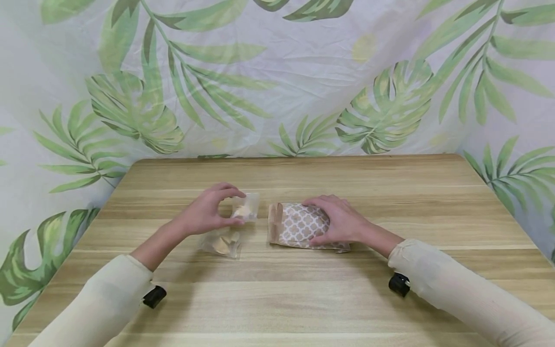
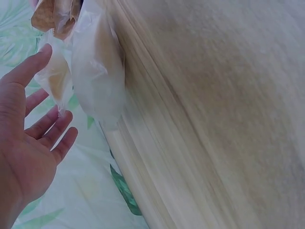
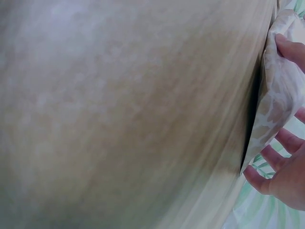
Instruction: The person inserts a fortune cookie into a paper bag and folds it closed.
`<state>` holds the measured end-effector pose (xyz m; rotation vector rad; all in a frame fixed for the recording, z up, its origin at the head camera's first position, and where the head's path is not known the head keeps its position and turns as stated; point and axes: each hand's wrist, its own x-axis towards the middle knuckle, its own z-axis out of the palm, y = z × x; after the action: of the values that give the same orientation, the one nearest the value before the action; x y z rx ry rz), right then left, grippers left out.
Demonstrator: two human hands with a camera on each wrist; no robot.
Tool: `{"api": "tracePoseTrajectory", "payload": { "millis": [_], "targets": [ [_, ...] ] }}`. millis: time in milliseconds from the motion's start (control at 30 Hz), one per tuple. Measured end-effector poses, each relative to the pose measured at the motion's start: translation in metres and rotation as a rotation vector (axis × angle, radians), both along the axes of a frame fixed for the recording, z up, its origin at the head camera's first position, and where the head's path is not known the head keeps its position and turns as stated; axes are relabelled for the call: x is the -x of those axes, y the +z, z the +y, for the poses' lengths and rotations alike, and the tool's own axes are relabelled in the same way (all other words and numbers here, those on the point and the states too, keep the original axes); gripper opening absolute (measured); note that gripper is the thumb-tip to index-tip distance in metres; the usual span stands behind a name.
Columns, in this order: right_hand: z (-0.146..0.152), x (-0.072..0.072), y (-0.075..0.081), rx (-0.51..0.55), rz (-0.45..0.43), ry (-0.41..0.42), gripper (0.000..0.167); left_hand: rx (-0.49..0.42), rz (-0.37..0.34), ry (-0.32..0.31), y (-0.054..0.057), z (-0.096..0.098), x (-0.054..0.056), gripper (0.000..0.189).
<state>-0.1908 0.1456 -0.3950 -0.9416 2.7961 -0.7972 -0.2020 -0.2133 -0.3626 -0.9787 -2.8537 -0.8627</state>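
Note:
A small clear packet [image 1: 245, 208] with something pale yellow inside lies between the thumb and fingers of my left hand [image 1: 212, 209], which holds it at opposite edges. In the left wrist view that packet [image 2: 57, 74] spans from thumb tip to fingertips. Just nearer to me, a second clear packet [image 1: 222, 242] with a tan piece inside rests on the table. My right hand [image 1: 340, 219] grips a tan paper bag [image 1: 303, 224] with a white lattice pattern, thumb on its near side and fingers on its far side. The bag's brown end strip faces left.
Both hands work over a wood-grain table [image 1: 269, 299]. Its far edge meets a leaf-print cloth [image 1: 303, 86] hanging behind. A dark wrist camera [image 1: 154, 296] sits under the left sleeve, another [image 1: 399, 284] under the right.

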Motion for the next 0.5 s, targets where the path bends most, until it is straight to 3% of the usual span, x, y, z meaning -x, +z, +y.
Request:
{"api": "tracePoseTrajectory", "payload": {
  "millis": [267,500],
  "targets": [
    [0.0,0.001,-0.001,0.01,0.008,0.005,0.094,0.012,-0.044,-0.036,0.002,0.011,-0.006,0.054],
    [0.0,0.0,-0.002,0.007,0.016,0.003,0.094,0.0,-0.014,-0.054,0.002,0.021,-0.011,0.052]
  ]
}}
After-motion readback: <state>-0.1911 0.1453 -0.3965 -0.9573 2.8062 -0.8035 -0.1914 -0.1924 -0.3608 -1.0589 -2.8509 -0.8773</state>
